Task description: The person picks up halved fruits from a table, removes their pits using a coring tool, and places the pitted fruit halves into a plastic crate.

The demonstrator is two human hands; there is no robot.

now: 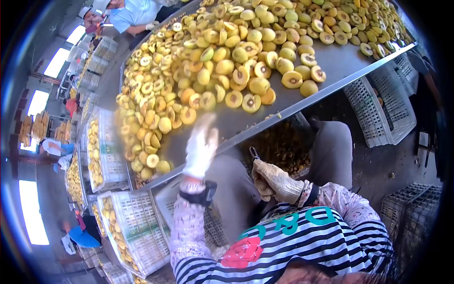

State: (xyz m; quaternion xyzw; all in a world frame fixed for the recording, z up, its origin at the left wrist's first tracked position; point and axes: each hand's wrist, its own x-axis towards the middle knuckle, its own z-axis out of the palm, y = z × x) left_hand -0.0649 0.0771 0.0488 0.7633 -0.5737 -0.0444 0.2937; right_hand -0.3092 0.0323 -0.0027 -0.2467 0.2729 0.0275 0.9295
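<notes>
My left hand (201, 147), in a white glove, is over the near edge of the metal table (246, 124), close to the halved yellow fruit (208, 100). It is motion-blurred, its fingers stretched out with nothing visible in them. Nearer my body, my right hand (280, 182), in a worn beige glove, is closed around a small tool with a metal loop (254, 152) that sticks out past the fingers. Many of the fruit halves lie cut side up, some showing brown centres.
A metal rim (302, 102) borders the table. Below it, between my knees, lies a dark heap of fruit pieces (283, 146). White crates (135, 227) of fruit are at left; another crate (373, 111) is at right. A person in blue (135, 16) is across the table.
</notes>
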